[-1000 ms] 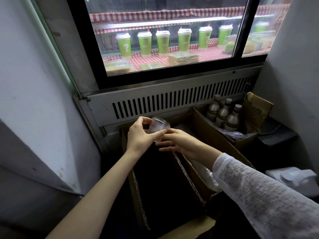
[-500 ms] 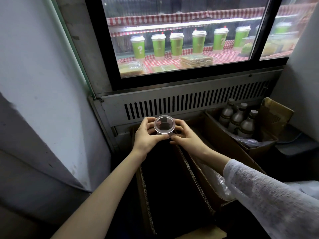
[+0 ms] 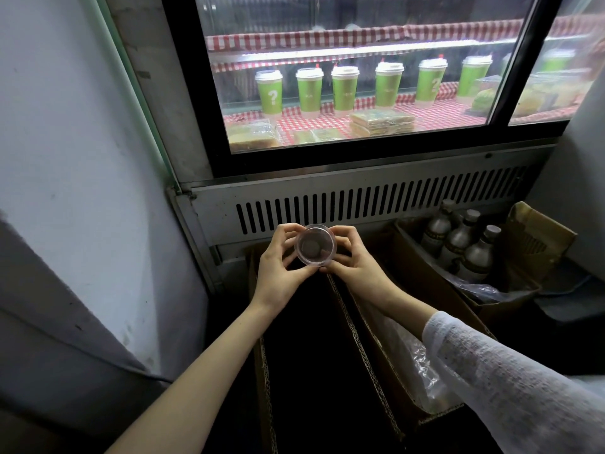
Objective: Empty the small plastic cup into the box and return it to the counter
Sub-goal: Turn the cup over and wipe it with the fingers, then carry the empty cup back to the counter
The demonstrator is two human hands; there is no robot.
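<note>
Both hands on the small plastic cup (image 3: 315, 246): left hand (image 3: 281, 264) pinches its left side, right hand (image 3: 356, 261) its right, fingers curled round the rim. Cup mouth faces the camera, held above the far end of the open dark cardboard box (image 3: 262, 365), in front of the vent grille (image 3: 376, 204). Bottles (image 3: 458, 240) in a box to the right.

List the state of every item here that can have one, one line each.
Small plastic cup: held over the dark box, mouth toward the camera, contents unclear.
Left hand: grip closed on the cup's left side.
Right hand: grip closed on the cup's right side.
Dark box: open, inside too dark to see.
Box with plastic liner: open.
Bottles: upright, capped, in an open box.
Green cups: upright, lidded, behind glass.
</note>
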